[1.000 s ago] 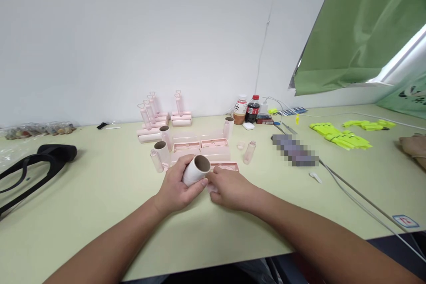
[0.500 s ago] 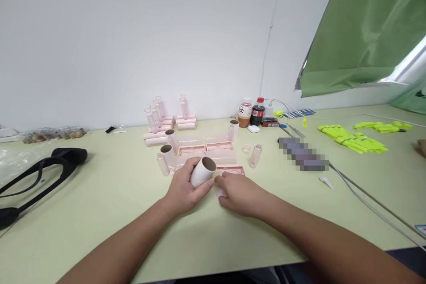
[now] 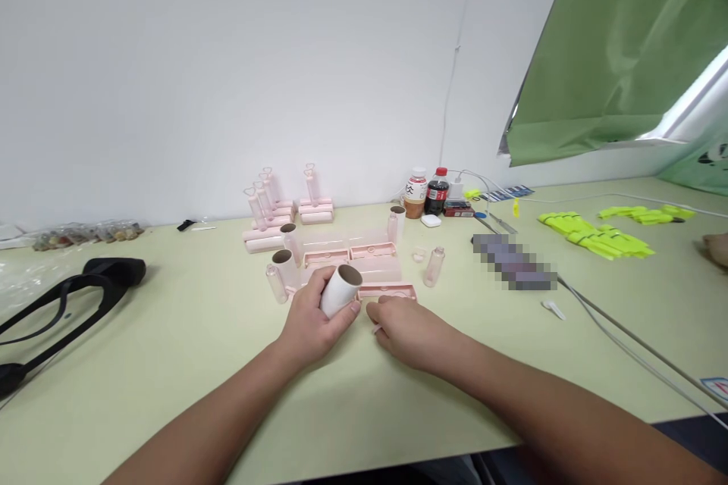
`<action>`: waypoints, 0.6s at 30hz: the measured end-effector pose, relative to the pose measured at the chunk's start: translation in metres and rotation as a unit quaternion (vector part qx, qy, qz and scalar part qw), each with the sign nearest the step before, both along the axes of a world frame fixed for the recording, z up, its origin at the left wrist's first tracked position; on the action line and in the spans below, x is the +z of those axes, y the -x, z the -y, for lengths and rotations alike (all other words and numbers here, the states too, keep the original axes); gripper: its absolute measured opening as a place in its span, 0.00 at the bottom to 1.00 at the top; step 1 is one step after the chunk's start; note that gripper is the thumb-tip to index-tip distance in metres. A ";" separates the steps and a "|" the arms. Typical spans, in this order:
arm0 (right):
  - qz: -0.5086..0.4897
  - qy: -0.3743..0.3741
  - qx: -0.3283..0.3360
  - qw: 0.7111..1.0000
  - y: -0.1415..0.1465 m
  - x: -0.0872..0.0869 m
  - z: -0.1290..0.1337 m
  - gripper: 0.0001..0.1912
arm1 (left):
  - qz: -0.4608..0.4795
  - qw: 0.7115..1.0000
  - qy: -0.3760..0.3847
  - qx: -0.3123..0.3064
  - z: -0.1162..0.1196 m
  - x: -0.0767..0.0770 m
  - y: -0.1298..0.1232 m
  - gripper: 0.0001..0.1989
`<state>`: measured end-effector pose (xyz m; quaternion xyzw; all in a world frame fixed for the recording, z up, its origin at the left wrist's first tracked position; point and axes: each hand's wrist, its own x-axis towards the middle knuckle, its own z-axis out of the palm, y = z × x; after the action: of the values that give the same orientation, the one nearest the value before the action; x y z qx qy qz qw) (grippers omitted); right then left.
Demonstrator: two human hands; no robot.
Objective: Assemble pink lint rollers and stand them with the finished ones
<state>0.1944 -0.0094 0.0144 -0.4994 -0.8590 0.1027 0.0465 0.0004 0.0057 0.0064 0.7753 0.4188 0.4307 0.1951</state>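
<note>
My left hand is wrapped around a white lint roller refill roll, its brown core opening tipped up and to the right. Close beside it, my right hand is pinched on a small pale piece that the fingers mostly hide. Just past my right fingers lies an open pink case. Behind are more open pink cases, and white rolls stand on end to the left. A clear pink bottle-shaped tube stands on the right, with a similar tube on the left.
Pink heart-topped rollers stand against the wall. Two drink bottles stand at the back. Right are a blurred-out object, cables and yellow-green bundles. A black strap frame lies left.
The view has shifted slightly. Both hands stay nearly in place, the left still around the roll. Less of the pale piece shows at my right fingers.
</note>
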 end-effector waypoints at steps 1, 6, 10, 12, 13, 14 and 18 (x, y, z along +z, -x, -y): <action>-0.013 -0.001 0.001 1.000 0.000 0.000 -0.001 0.07 | 0.001 1.000 -0.002 -0.001 0.000 0.000 0.000 0.18; -0.242 -0.038 -0.008 0.969 -0.001 0.005 -0.009 0.07 | -0.002 1.000 -0.006 -0.005 -0.001 -0.001 0.001 0.19; -0.442 -0.084 -0.064 0.891 -0.005 0.007 -0.012 0.09 | -0.011 1.000 -0.011 -0.011 0.000 -0.001 0.001 0.20; -0.502 -0.104 -0.079 0.855 -0.006 0.006 -0.012 0.10 | -0.035 0.999 0.001 -0.024 0.002 0.001 -0.001 0.20; -0.518 -0.118 -0.072 0.844 -0.006 0.005 -0.012 0.10 | -0.050 0.998 0.011 -0.033 0.003 0.001 -0.002 0.20; -0.524 -0.134 -0.059 0.839 -0.006 0.004 -0.011 0.09 | -0.065 0.997 0.022 -0.043 0.004 0.002 -0.003 0.21; -0.475 -0.182 0.006 0.861 -0.005 0.000 -0.008 0.10 | -0.081 0.994 0.058 -0.054 0.005 0.002 -0.006 0.22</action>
<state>0.1991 -0.0010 0.0147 -0.3674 -0.7394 0.1699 0.5380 0.0066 0.0010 0.0087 0.8165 0.4151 0.3301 0.2279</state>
